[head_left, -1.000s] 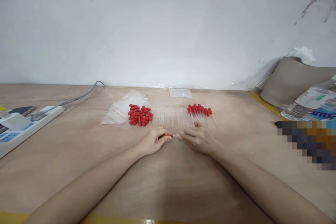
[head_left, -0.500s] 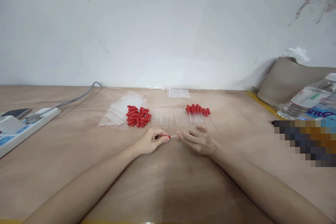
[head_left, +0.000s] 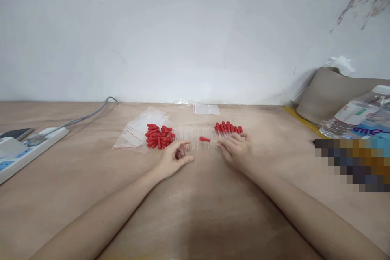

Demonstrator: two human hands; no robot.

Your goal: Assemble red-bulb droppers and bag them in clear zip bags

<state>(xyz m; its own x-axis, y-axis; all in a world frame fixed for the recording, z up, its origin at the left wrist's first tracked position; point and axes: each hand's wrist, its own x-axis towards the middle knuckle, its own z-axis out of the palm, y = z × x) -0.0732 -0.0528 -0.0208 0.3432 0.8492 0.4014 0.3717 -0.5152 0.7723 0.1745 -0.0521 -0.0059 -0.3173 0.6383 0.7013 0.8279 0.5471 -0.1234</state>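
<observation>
While right hand pinches dropper | lies crosswise, bulb leftward | left hand loose, empty

Two hands, one power strip, one bottle, two heaps of red caps, one row of clear tubes.

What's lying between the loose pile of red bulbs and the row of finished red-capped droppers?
In the head view, a row of clear glass tubes lies between the red bulbs and finished droppers, with one red-capped dropper over them.
</observation>
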